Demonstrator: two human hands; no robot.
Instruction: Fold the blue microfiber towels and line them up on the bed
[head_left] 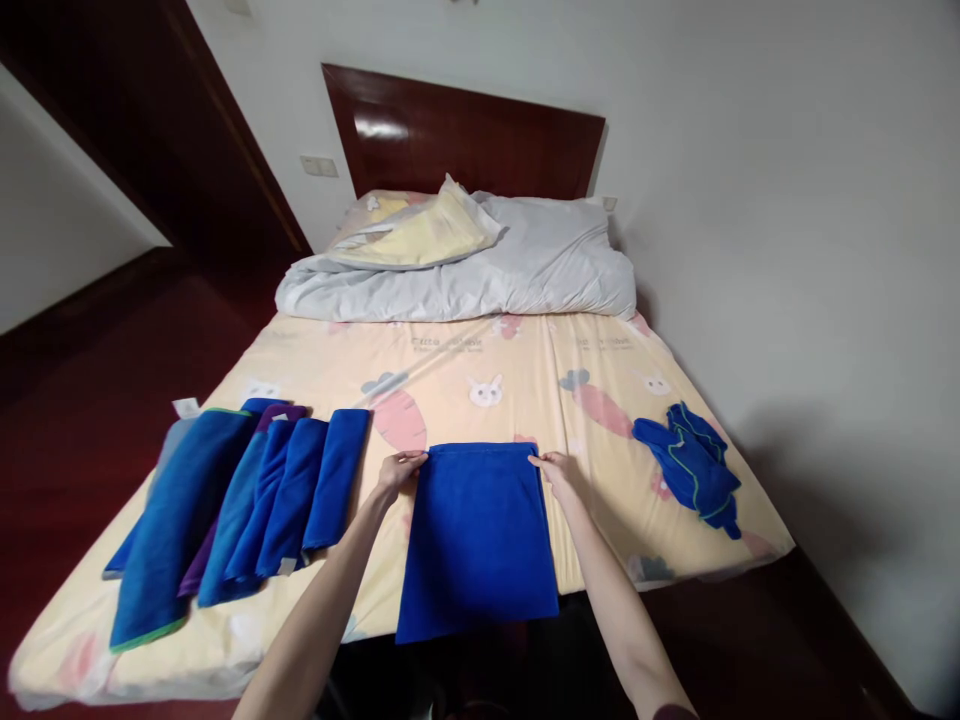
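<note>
A blue towel (480,540) lies flat at the front edge of the bed, its near end reaching over the edge. My left hand (401,472) pinches its far left corner. At the far right corner, my right hand (551,468) grips the cloth between thumb and fingers. To the left, several folded blue towels (337,480) lie side by side, with a purple one partly hidden among them. The leftmost large folded towel (180,530) has a green edge. On the right, a crumpled blue cloth (690,465) with green trim lies in a heap.
The bed has a cream sheet (487,355) printed with carrots and rabbits. A rolled-back grey quilt (525,265) lies across its far end, before a dark wooden headboard (472,135). A white wall (810,250) stands along the right; dark red floor (112,350) shows at left.
</note>
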